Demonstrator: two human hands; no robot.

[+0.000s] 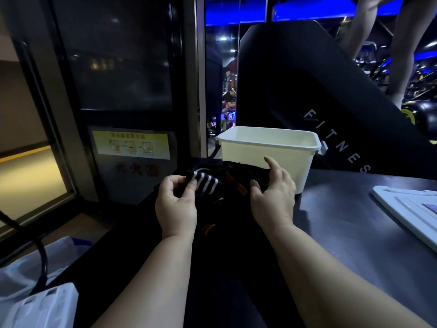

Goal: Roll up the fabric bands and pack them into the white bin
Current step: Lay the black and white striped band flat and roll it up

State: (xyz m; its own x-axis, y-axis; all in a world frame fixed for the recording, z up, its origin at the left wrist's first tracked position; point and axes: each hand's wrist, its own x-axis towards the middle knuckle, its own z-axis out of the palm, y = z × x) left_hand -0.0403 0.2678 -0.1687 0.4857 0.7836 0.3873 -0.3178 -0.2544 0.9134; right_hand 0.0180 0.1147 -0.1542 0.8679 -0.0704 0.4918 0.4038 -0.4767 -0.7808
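At centre frame, a black white-striped band is pinched between the thumb and fingers of the left hand. Just right of it, the right hand grips a heap of dark bands, its index finger raised. The white bin stands just behind them on the counter.

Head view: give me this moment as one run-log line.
left hand pinches striped band | right hand on orange-marked bands, grip unclear | white bin behind hands, no bands seen inside
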